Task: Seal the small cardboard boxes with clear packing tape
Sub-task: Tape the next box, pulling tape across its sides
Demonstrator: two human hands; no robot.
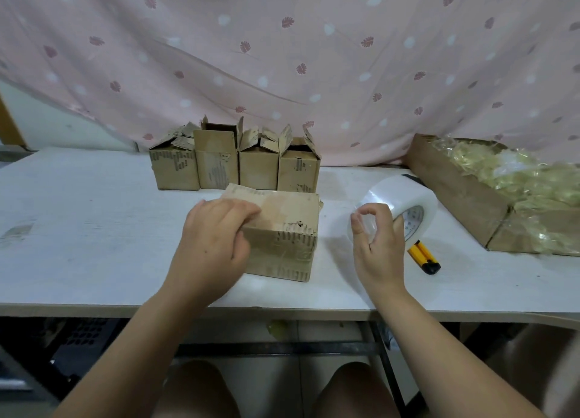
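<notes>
A small worn cardboard box (284, 229) lies on its side in the middle of the white table (94, 229). My left hand (213, 238) grips its left end, fingers over the top and thumb on the front face. To its right, my right hand (376, 245) holds a roll of clear packing tape (401, 204), with thumb and forefinger curled at the roll's near side. Several more small cardboard boxes (235, 163) with open flaps stand in a row behind.
A yellow and black utility knife (424, 257) lies just right of my right hand. At the far right sits a large open carton (464, 197) full of crumpled used tape. A pink patterned curtain (282, 56) hangs behind the table.
</notes>
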